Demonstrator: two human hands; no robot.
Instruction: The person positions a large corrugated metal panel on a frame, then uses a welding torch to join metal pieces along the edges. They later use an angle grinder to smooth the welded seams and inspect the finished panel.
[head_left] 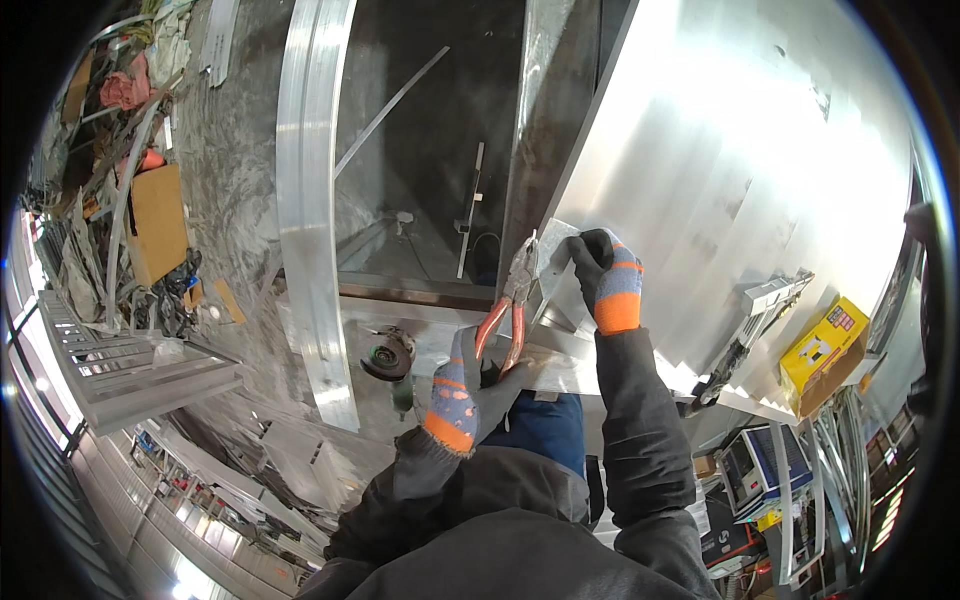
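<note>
My left hand [468,392], in a grey-and-orange work glove, is wrapped round the red handles of a pair of pliers [516,292]. The pliers point away from me, and their jaws lie against the left edge of a small, shiny flat piece [553,262], which looks like thin sheet metal. On that piece's right side, my gloved right hand [608,275] pinches it between thumb and fingers. Whether the jaws grip the piece I cannot tell. Both hands are over the near left corner of a large bright metal sheet [690,190].
An angle grinder [388,355] lies left of my left hand, beside a long aluminium profile [312,200]. To the right are a slim metal tool [757,325] and an open yellow box [825,350]. Scrap and a cardboard piece [157,225] lie far left.
</note>
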